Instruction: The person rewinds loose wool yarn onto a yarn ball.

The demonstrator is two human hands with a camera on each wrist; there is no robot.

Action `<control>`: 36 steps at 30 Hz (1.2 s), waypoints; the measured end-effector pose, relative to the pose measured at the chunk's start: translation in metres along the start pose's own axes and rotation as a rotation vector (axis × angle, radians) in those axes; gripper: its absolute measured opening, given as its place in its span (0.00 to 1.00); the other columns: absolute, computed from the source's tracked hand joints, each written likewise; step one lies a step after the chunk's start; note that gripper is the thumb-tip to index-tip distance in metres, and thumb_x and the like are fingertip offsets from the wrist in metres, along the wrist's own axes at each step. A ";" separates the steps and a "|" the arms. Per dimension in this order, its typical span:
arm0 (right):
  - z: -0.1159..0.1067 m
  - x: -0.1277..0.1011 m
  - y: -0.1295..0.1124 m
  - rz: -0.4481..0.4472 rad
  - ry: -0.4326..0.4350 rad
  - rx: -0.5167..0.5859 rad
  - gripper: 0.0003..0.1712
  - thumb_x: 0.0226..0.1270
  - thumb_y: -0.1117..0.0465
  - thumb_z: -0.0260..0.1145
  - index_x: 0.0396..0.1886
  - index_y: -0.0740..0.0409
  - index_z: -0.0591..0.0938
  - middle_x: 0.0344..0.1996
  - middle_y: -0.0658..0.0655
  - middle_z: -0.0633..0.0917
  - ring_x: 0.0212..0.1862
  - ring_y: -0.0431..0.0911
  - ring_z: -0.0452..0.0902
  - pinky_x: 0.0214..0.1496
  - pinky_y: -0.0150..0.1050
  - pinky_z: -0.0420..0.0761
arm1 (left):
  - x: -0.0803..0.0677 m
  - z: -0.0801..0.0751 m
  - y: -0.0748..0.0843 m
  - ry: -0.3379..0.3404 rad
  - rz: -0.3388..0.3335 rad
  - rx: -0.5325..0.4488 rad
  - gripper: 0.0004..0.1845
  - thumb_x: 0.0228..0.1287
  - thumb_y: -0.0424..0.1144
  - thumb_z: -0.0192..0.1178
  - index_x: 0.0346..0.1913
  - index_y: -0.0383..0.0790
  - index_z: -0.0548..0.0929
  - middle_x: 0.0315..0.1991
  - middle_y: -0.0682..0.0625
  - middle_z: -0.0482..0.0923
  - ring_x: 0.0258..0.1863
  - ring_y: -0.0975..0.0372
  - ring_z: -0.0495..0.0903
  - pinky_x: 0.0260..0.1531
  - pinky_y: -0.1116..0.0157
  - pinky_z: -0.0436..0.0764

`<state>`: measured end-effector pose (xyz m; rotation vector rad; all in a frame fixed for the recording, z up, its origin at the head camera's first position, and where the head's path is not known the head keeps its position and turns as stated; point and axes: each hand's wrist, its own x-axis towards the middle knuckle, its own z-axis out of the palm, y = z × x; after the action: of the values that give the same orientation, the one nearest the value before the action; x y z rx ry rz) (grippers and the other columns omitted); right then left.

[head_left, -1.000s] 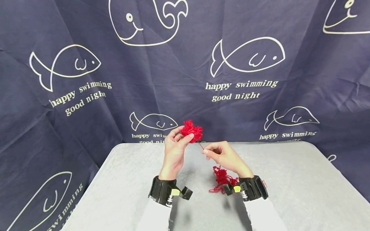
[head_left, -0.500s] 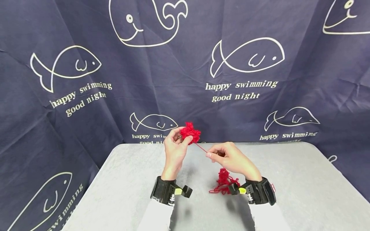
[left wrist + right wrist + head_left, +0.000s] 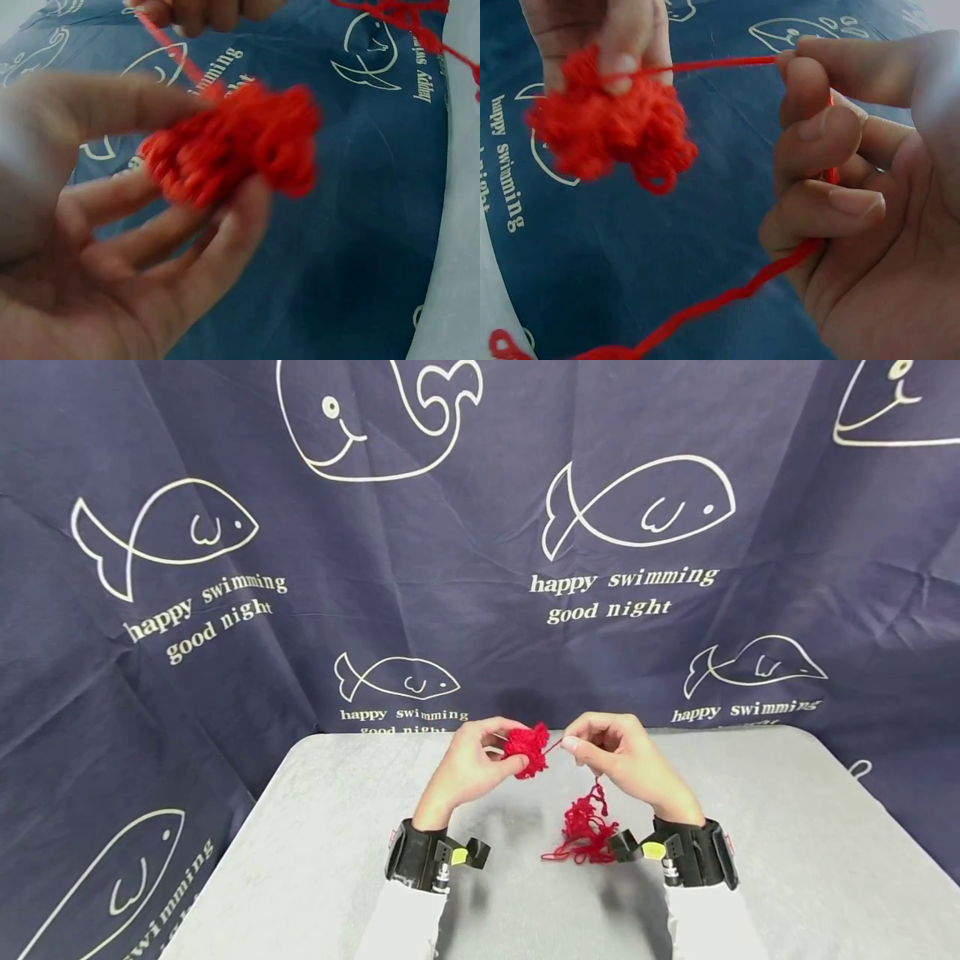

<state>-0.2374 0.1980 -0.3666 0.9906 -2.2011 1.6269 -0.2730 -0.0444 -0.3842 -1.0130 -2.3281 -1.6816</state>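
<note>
Left hand (image 3: 468, 768) pinches a bunched red yarn clump (image 3: 527, 752); right hand (image 3: 626, 760), at three o'clock, grips its thin red strand (image 3: 720, 65).

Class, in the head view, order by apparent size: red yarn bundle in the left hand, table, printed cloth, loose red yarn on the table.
1. Printed cloth
2. Table
3. Loose red yarn
4. Red yarn bundle

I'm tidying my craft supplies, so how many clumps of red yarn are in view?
2: a compact red yarn clump held in the left hand, and a loose red yarn tangle on the grey table below the right hand.
</note>
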 end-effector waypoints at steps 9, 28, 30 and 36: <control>-0.005 0.002 0.005 0.031 0.119 -0.052 0.01 0.68 0.70 0.68 0.36 0.62 0.85 0.21 0.56 0.76 0.17 0.46 0.68 0.16 0.37 0.70 | -0.006 0.000 0.018 -0.343 0.059 -0.193 0.19 0.53 0.22 0.71 0.50 0.33 0.84 0.40 0.45 0.85 0.39 0.60 0.84 0.40 0.56 0.88; 0.021 0.011 0.022 0.082 -0.122 -0.069 0.09 0.74 0.67 0.63 0.31 0.56 0.84 0.18 0.53 0.77 0.16 0.43 0.68 0.17 0.33 0.69 | 0.001 0.008 0.029 0.370 0.078 -0.685 0.20 0.56 0.21 0.65 0.53 0.26 0.80 0.41 0.49 0.85 0.38 0.61 0.85 0.38 0.69 0.83; 0.023 0.011 0.019 0.095 -0.148 -0.101 0.09 0.74 0.65 0.63 0.32 0.53 0.85 0.19 0.53 0.77 0.17 0.40 0.68 0.18 0.33 0.69 | 0.003 0.008 0.028 0.467 0.076 -0.652 0.20 0.56 0.21 0.66 0.53 0.27 0.80 0.41 0.47 0.84 0.38 0.61 0.85 0.38 0.70 0.83; 0.025 0.010 0.010 0.113 -0.194 -0.142 0.08 0.74 0.63 0.64 0.33 0.52 0.85 0.20 0.50 0.78 0.18 0.38 0.66 0.18 0.32 0.66 | 0.004 0.005 0.018 0.619 0.111 -0.254 0.20 0.53 0.22 0.71 0.51 0.28 0.82 0.40 0.42 0.83 0.35 0.58 0.83 0.36 0.66 0.85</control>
<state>-0.2463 0.1727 -0.3775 1.0413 -2.5030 1.4484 -0.2643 -0.0354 -0.3697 -0.5225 -1.6710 -1.9276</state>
